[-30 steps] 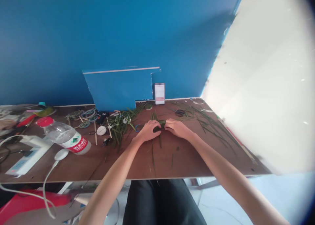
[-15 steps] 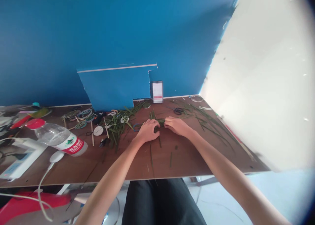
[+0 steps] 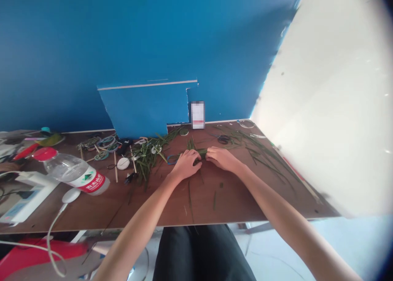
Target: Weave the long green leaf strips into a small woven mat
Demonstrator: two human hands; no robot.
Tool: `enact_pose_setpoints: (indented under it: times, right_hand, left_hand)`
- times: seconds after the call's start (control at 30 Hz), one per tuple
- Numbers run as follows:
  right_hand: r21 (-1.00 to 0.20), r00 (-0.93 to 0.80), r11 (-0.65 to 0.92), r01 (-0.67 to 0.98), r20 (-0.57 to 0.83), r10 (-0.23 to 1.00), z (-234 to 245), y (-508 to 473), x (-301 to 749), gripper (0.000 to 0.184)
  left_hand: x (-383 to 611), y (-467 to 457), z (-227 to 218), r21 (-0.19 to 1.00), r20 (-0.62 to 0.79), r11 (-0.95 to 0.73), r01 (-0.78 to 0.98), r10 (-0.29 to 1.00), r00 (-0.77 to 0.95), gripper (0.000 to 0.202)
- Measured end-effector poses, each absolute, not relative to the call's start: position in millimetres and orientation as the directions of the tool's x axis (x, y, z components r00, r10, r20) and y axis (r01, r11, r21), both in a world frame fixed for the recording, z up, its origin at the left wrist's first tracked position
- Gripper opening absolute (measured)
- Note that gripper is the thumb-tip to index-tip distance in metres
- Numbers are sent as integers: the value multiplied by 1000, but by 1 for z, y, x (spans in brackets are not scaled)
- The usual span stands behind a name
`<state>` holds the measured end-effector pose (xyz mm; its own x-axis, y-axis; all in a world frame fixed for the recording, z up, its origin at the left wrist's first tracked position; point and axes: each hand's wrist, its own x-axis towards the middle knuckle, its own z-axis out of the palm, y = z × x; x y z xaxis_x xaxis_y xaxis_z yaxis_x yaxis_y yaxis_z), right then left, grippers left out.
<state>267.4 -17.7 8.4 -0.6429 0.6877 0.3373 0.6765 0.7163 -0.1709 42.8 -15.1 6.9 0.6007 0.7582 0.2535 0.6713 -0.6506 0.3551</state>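
Both hands are close together over the brown table, working on green grass strips (image 3: pixel 202 152). My left hand (image 3: pixel 186 164) curls its fingers and thumb round part of the strips, and the palm hides most of what it grips. Just to the right, my right hand (image 3: pixel 222 158) pinches the strips between its bent fingers. A few strip ends stick up behind the left hand. Beside that hand lies a blue-handled tool (image 3: pixel 171 159), partly covered. Loose cut pieces, such as a short strip (image 3: pixel 214 200), lie in front of the hands.
A heap of green strips (image 3: pixel 147 158) lies left of the hands, with longer blades (image 3: pixel 267 150) to the right. Dark scissors (image 3: pixel 223 139) and a propped phone (image 3: pixel 198 115) are behind. Leftward are a water bottle (image 3: pixel 73 172), a power strip (image 3: pixel 26 201) and a white charging puck (image 3: pixel 71 195).
Both hands keep almost the same place and hold on the strips. The whole view has shifted very slightly.
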Motion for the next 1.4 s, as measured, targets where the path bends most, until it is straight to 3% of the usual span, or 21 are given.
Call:
enact_pose_setpoints:
  times: [0.33, 0.63, 1.2, 1.4]
  right_hand:
    - [-174, -631, 708, 685, 344, 695, 8, -18, 267, 24]
    - [-147, -637, 704, 694, 331, 697, 6, -17, 270, 26]
    - [-114, -605, 658, 744, 301, 737, 6, -18, 271, 23]
    - [-96, -601, 647, 756, 289, 745, 5, -15, 271, 21]
  left_hand:
    - [42, -7, -2, 400, 279, -662, 633, 746, 604, 13]
    - [40, -15, 5, 354, 240, -676, 646, 733, 636, 26]
    - [43, -19, 11, 310, 225, -666, 678, 744, 629, 16]
    - [44, -21, 15, 307, 208, -670, 675, 740, 640, 31]
